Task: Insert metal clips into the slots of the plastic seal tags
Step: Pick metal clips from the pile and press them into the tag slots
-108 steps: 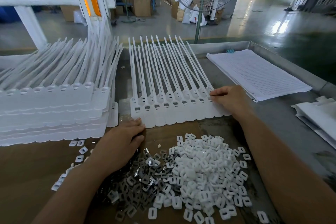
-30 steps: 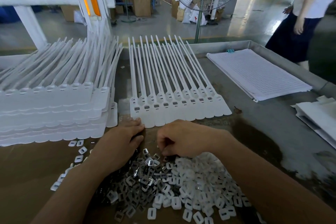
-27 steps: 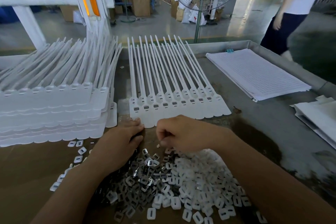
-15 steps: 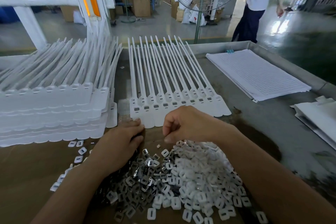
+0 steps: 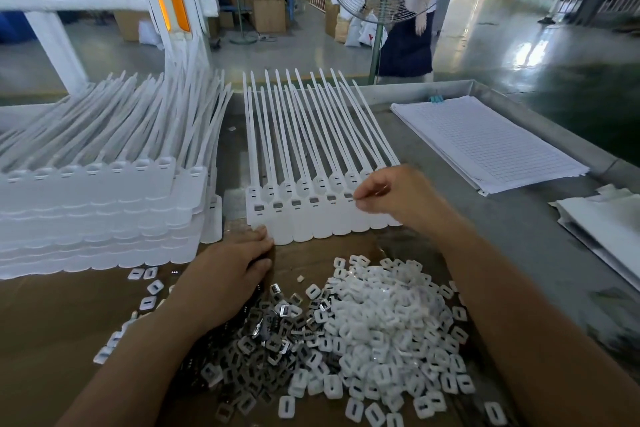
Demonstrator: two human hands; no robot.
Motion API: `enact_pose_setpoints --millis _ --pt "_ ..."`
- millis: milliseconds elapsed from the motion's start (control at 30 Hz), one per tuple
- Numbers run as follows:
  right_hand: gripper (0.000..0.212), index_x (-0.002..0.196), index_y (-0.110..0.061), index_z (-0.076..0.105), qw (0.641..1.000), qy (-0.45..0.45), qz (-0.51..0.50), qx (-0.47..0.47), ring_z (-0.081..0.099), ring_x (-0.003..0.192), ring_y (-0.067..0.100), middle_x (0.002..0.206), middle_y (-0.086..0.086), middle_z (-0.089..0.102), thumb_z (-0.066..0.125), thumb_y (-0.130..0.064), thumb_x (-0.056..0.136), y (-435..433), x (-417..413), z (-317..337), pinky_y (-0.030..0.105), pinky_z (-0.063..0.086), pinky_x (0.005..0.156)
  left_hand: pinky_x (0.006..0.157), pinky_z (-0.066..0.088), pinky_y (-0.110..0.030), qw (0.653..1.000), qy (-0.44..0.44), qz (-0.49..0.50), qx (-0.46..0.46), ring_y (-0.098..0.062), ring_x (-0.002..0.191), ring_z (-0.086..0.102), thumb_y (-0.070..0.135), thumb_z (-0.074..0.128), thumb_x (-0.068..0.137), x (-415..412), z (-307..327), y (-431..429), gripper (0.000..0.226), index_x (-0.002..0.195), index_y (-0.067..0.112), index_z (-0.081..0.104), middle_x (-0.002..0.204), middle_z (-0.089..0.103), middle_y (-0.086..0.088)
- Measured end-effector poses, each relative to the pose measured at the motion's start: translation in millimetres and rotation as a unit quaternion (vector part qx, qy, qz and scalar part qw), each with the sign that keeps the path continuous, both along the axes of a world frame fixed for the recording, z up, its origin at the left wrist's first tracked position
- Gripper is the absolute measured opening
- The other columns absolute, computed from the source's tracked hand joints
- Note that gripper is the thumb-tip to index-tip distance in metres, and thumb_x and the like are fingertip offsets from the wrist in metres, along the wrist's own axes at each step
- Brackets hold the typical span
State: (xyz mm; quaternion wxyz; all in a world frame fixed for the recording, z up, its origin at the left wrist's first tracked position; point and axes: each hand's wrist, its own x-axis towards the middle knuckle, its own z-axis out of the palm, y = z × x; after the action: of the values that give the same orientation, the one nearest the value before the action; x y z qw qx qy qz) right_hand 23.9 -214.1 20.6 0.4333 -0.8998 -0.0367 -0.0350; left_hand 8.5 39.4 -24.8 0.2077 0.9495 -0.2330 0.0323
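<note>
A grey metal surface [image 5: 519,253] with a raised rim carries everything, its near part covered by brown cardboard [image 5: 52,340]. On the left sits a tall stack of white seal tags [image 5: 97,211], their long tails fanning away. In the middle lies a single row of seal tags [image 5: 304,222], flat ends toward the person and tails pointing away. A pile of ruled paper [image 5: 485,142] lies to the right, well apart from the row. In front of the row spreads a heap of white plastic pieces [image 5: 388,322], and touching its left side is a darker heap of metal clips [image 5: 273,333].

The left hand [image 5: 225,277] rests palm down over the edge of the clip heap. Its fingers [image 5: 259,236] are relaxed and nearly straight, the tips touching the near edge of the leftmost tag.

The right hand [image 5: 391,198] hovers over the right part of the row. Its thumb and forefinger are pinched together on one metal clip [image 5: 356,198], a thin dark sliver held at a tag's slot. The slots to the left of it show grey fillings.
</note>
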Motion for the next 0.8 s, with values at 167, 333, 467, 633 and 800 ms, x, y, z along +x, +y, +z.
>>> enact_pose_setpoints --millis 167,333,467,633,800 --pt "0.015 0.098 -0.009 0.069 0.983 -0.045 -0.168 0.057 0.053 0.065 -0.003 0.082 -0.004 0.063 0.062 -0.006 0.086 -39 13 -12 0.001 0.04 0.053 0.103 0.011 -0.011 1.0 -0.013 -0.009 -0.001 -0.002 0.135 0.025 0.027 0.045 0.093 1 -1 0 0.041 0.135 0.027 0.042 0.147 0.029 0.013" --pt "0.016 0.093 -0.015 0.068 0.97 -0.05 -0.239 0.013 0.049 0.066 -0.007 0.083 -0.007 0.06 0.055 -0.006 0.089 -56 21 -23 0.013 0.035 0.065 0.105 0.012 -0.013 1.0 -0.013 -0.011 -0.003 -0.002 0.135 0.024 0.027 0.046 0.093 2 -3 0 0.041 0.135 0.026 0.043 0.147 0.03 0.012" --pt "0.016 0.089 -0.017 0.065 0.97 -0.009 -0.242 0.026 0.048 0.069 -0.003 0.083 -0.007 0.059 0.052 -0.008 0.091 -60 25 -32 0.017 0.035 0.063 0.102 0.01 -0.011 1.0 -0.016 -0.009 -0.005 -0.001 0.135 0.024 0.027 0.046 0.093 2 -3 0 0.042 0.135 0.026 0.042 0.146 0.03 0.013" --pt "0.018 0.083 -0.018 0.064 0.971 0.029 -0.235 0.005 0.051 0.08 0.009 0.087 -0.002 0.06 0.052 -0.007 0.09 -63 30 -36 0.023 0.035 0.073 0.102 0.01 -0.01 1.0 -0.014 -0.008 -0.007 -0.001 0.135 0.023 0.027 0.046 0.093 2 -4 1 0.042 0.135 0.027 0.042 0.147 0.028 0.014" --pt "0.021 0.077 -0.02 0.063 0.972 0.04 -0.233 -0.003 0.051 0.08 0.011 0.084 -0.002 0.06 0.052 -0.007 0.089 -66 31 -40 0.025 0.036 0.074 0.1 0.007 -0.009 1.0 -0.011 -0.008 -0.012 0.0 0.135 0.021 0.027 0.045 0.093 1 -4 1 0.042 0.135 0.027 0.041 0.147 0.027 0.014"
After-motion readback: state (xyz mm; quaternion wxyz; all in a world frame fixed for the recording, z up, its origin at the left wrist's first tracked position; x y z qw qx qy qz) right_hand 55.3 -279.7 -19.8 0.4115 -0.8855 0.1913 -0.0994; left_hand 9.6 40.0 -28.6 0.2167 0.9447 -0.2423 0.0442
